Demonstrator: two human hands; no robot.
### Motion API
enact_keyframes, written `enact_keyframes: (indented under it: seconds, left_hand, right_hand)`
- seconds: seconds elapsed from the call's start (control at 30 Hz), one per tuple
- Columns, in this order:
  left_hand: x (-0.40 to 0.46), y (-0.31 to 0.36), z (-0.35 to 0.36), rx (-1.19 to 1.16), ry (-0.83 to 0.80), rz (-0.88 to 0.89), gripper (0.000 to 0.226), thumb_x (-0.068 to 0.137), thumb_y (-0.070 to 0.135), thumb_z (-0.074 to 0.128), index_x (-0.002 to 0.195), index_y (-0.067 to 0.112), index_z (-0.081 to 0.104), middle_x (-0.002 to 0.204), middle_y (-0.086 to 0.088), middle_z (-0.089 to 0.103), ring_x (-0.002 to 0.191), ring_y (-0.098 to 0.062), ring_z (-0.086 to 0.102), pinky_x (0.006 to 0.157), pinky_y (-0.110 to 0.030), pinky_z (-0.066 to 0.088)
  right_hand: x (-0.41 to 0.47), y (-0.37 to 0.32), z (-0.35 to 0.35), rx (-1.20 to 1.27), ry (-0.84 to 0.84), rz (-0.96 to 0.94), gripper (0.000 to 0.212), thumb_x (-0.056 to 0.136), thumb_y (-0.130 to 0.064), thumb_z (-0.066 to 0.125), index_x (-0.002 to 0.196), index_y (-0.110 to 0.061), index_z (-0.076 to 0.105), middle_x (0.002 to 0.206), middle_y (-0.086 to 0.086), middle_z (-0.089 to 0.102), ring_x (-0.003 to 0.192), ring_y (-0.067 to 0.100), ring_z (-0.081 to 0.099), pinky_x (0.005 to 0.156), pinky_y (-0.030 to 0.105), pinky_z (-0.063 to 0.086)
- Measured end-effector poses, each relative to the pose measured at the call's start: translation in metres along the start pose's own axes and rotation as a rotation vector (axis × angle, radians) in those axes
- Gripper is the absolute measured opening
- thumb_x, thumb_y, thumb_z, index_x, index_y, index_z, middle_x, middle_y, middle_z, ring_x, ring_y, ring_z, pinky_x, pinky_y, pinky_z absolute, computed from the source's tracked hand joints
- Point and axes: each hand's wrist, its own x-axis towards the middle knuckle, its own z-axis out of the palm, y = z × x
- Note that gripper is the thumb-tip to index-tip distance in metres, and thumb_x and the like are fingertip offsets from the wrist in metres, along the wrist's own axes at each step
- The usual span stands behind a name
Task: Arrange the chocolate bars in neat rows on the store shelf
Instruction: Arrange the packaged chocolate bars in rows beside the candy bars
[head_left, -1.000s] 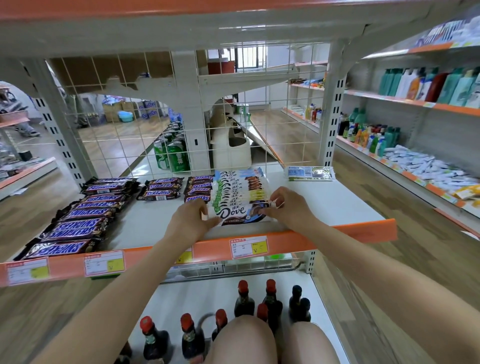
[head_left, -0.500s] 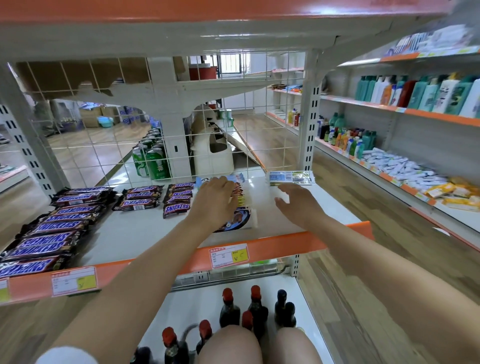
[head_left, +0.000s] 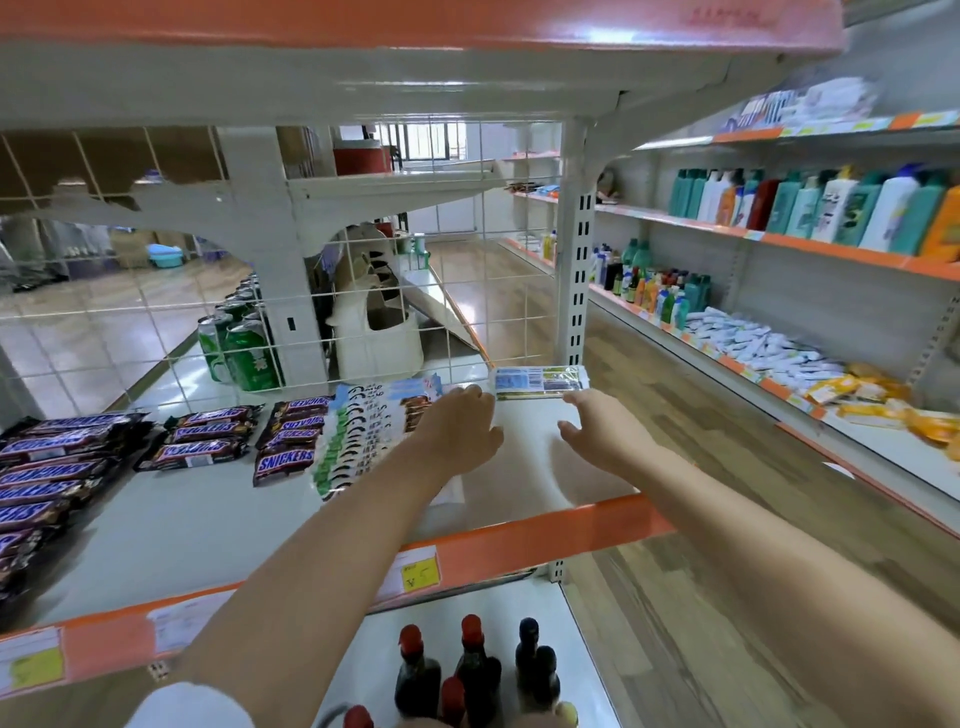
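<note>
Nearest, dark bottles (head_left: 470, 670) stand on the lower shelf. Above, on the white shelf (head_left: 171, 525), the left hand (head_left: 457, 431) lies flat with relaxed fingers on the row of white chocolate bars (head_left: 363, 431), beside the Snickers bars (head_left: 202, 441). The right hand (head_left: 602, 428), open and holding nothing, reaches near a blue-green pack (head_left: 537, 382) at the wire back.

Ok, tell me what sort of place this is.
Most likely a small shop. An orange-edged white metal shelf carries a yellow paper price tag, rows of brown-and-blue wrapped Snickers bars lie on it, and coloured plastic toiletry bottles line the opposite aisle.
</note>
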Motion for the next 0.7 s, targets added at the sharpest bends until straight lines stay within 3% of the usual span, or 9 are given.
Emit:
enact_keyframes:
  seconds: [0.2,0.4,0.7]
  left_hand:
    - [0.03,0.003,0.009,-0.038,-0.014,-0.015,0.038,0.095,0.031,0.043,0.12,0.003,0.051,0.115,-0.011,0.054,0.106,-0.023,0.052,0.082,-0.029,0.044]
    - [0.05,0.006,0.019,0.0,-0.022,-0.009,0.044,0.096,0.035,0.042,0.128,0.005,0.047,0.119,-0.011,0.054,0.107,-0.023,0.052,0.084,-0.029,0.045]
    - [0.068,0.001,0.029,-0.011,0.024,0.049,0.042,0.095,0.035,0.043,0.125,0.006,0.049,0.116,-0.01,0.054,0.105,-0.022,0.052,0.083,-0.03,0.044]
  right_hand:
    - [0.038,0.02,0.004,-0.062,-0.075,-0.002,0.039,0.094,-0.024,0.049,0.129,-0.009,0.048,0.131,0.01,0.05,0.12,0.027,0.047,0.091,0.037,0.045]
    - [0.068,0.027,0.007,-0.124,-0.091,0.007,0.024,0.092,-0.02,0.047,0.111,-0.007,0.052,0.123,0.013,0.052,0.109,0.03,0.052,0.075,0.032,0.041]
    - [0.098,0.031,0.026,-0.422,-0.114,-0.188,0.03,0.092,-0.006,0.043,0.122,-0.005,0.042,0.128,0.01,0.046,0.113,0.03,0.048,0.071,0.033,0.04]
